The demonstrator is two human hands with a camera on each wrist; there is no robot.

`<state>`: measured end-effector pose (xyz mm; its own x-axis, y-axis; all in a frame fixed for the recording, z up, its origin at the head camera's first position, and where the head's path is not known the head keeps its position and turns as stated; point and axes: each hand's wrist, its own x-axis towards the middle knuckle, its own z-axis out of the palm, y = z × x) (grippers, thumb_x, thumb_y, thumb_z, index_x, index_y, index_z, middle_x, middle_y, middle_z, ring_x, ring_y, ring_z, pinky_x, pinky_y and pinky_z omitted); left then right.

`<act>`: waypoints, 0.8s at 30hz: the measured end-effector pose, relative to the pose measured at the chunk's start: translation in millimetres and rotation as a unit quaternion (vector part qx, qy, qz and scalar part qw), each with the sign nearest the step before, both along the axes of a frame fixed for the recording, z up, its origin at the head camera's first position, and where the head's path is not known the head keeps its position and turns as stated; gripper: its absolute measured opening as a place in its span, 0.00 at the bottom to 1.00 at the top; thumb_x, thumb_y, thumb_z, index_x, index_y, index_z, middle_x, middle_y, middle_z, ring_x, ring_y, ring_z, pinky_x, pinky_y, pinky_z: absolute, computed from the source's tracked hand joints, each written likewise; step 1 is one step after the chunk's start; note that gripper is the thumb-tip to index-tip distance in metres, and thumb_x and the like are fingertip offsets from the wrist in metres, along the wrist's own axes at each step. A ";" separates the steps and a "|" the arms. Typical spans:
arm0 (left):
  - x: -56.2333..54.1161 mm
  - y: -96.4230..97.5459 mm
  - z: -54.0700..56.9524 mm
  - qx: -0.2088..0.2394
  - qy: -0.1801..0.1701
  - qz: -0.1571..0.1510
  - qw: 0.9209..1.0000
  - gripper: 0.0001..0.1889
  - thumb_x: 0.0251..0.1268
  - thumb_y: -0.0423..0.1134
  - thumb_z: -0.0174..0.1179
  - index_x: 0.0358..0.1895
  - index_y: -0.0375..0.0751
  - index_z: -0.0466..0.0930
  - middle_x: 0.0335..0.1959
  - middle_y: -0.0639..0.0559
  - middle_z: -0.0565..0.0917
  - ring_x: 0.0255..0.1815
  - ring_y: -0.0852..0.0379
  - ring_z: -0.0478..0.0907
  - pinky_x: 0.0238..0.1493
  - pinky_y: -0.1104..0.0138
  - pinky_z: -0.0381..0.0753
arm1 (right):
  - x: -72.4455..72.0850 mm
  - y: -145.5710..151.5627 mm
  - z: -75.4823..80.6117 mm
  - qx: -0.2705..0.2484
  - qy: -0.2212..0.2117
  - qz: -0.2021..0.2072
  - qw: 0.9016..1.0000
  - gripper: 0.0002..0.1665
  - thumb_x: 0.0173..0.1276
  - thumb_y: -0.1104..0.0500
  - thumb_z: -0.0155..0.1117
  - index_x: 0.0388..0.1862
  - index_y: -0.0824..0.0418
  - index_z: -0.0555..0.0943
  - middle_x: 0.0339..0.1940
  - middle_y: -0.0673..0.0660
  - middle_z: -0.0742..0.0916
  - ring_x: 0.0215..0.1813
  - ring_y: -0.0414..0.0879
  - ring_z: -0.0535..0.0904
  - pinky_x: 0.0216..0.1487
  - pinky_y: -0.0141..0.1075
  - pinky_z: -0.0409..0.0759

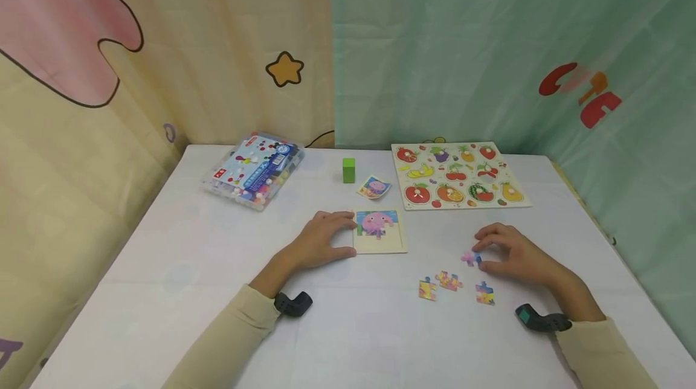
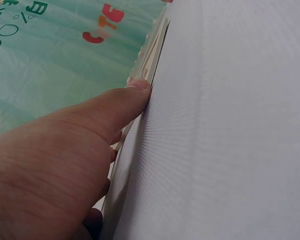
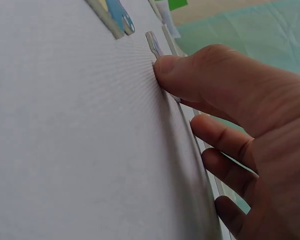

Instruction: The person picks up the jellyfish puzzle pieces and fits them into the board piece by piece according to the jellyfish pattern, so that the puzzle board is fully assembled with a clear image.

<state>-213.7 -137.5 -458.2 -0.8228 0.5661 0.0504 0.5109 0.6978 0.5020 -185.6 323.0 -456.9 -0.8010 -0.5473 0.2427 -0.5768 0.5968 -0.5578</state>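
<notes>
My left hand [image 1: 322,240] rests on the left edge of a small square puzzle board [image 1: 380,246], thumb near its lower corner and fingers higher up. The board shows a partly filled pink octopus picture [image 1: 376,222]. In the left wrist view, the thumb [image 2: 127,102] touches the board's edge. To the right, my right hand [image 1: 513,254] pinches a pink and blue puzzle piece [image 1: 470,258] between thumb and index finger, at the table. Three loose pieces lie nearby: a yellow one [image 1: 427,289], a pink-yellow one [image 1: 449,281] and a blue-yellow one [image 1: 485,293].
Behind the board are a green block [image 1: 348,170] and a small octopus picture card [image 1: 374,187]. A fruit peg board [image 1: 462,176] lies at the back right. A clear case of colored beads [image 1: 252,170] sits at the back left. Curtains [image 1: 435,51] hang behind the table.
</notes>
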 end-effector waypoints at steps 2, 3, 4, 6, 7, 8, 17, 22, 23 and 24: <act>0.0 0.0 -0.1 0.000 -0.001 0.000 1.000 0.31 0.65 0.57 0.67 0.68 0.50 0.75 0.76 0.54 0.67 0.68 0.49 0.64 0.66 0.53 0.64 | -0.5 0.5 -0.6 0.006 0.007 -0.004 1.000 0.22 0.52 0.65 0.83 0.42 0.45 0.87 0.52 0.50 0.81 0.58 0.41 0.69 0.58 0.26 0.62; -0.1 -0.1 -0.3 0.000 -0.002 0.000 1.000 0.31 0.65 0.57 0.67 0.68 0.50 0.75 0.76 0.54 0.67 0.68 0.49 0.64 0.66 0.53 0.64 | -0.8 0.6 -1.2 0.008 0.012 -0.006 1.000 0.22 0.51 0.65 0.83 0.42 0.45 0.87 0.52 0.50 0.81 0.57 0.41 0.70 0.58 0.26 0.63; 0.1 -0.1 -0.2 0.000 -0.002 0.001 1.000 0.31 0.65 0.57 0.67 0.68 0.51 0.75 0.76 0.54 0.67 0.68 0.49 0.64 0.66 0.53 0.64 | -1.0 0.4 -1.2 0.008 0.017 -0.006 1.000 0.22 0.51 0.66 0.83 0.42 0.46 0.87 0.51 0.49 0.81 0.57 0.41 0.70 0.58 0.26 0.63; 0.0 -0.1 -0.5 0.002 0.000 0.001 1.000 0.31 0.65 0.57 0.67 0.68 0.51 0.76 0.76 0.54 0.67 0.68 0.49 0.64 0.66 0.53 0.64 | -1.0 -0.5 -1.1 0.010 0.032 -0.006 0.999 0.22 0.50 0.66 0.83 0.41 0.46 0.87 0.50 0.48 0.81 0.55 0.41 0.71 0.57 0.27 0.64; 0.1 -0.1 -0.5 0.004 0.000 0.002 1.000 0.30 0.65 0.57 0.67 0.68 0.51 0.76 0.75 0.54 0.67 0.68 0.49 0.64 0.66 0.53 0.64 | -1.0 -1.1 -1.1 0.011 0.041 -0.007 0.999 0.22 0.49 0.66 0.83 0.41 0.46 0.87 0.49 0.47 0.81 0.55 0.41 0.71 0.56 0.28 0.65; 0.2 -0.1 -0.7 0.004 0.001 0.003 1.000 0.30 0.65 0.57 0.67 0.68 0.51 0.76 0.75 0.54 0.67 0.68 0.49 0.64 0.66 0.53 0.64 | -0.8 -2.0 -1.1 0.012 0.048 -0.008 0.999 0.22 0.49 0.66 0.82 0.41 0.47 0.88 0.48 0.47 0.81 0.54 0.41 0.71 0.55 0.29 0.66; 1.7 -0.5 -2.1 0.004 -0.008 0.001 1.000 0.31 0.65 0.57 0.68 0.68 0.51 0.76 0.76 0.54 0.67 0.68 0.49 0.64 0.66 0.53 0.64 | 1.6 -4.8 -3.2 0.027 0.066 -0.018 0.997 0.22 0.48 0.68 0.82 0.39 0.48 0.87 0.43 0.41 0.82 0.50 0.40 0.73 0.52 0.29 0.69; 0.6 0.3 -0.7 0.007 -0.001 0.003 1.000 0.30 0.65 0.56 0.68 0.68 0.50 0.76 0.75 0.53 0.67 0.68 0.48 0.64 0.66 0.52 0.64 | -6.3 -8.3 1.0 -0.004 0.072 -0.004 0.997 0.22 0.48 0.71 0.80 0.40 0.51 0.86 0.42 0.43 0.82 0.47 0.39 0.76 0.53 0.22 0.68; 0.5 0.4 -0.6 0.008 -0.001 0.004 1.000 0.30 0.65 0.56 0.68 0.68 0.50 0.76 0.75 0.53 0.68 0.67 0.48 0.64 0.66 0.52 0.64 | -8.8 -10.5 2.2 -0.012 0.071 0.000 0.997 0.22 0.48 0.72 0.80 0.40 0.52 0.86 0.42 0.43 0.82 0.46 0.39 0.76 0.53 0.21 0.68; 0.7 0.5 -0.3 0.008 -0.002 0.006 1.000 0.30 0.64 0.56 0.68 0.68 0.50 0.76 0.75 0.53 0.68 0.67 0.48 0.64 0.66 0.52 0.64 | -11.2 -13.8 3.8 -0.016 0.071 0.004 0.997 0.22 0.49 0.72 0.79 0.40 0.53 0.86 0.42 0.44 0.82 0.46 0.39 0.77 0.53 0.21 0.69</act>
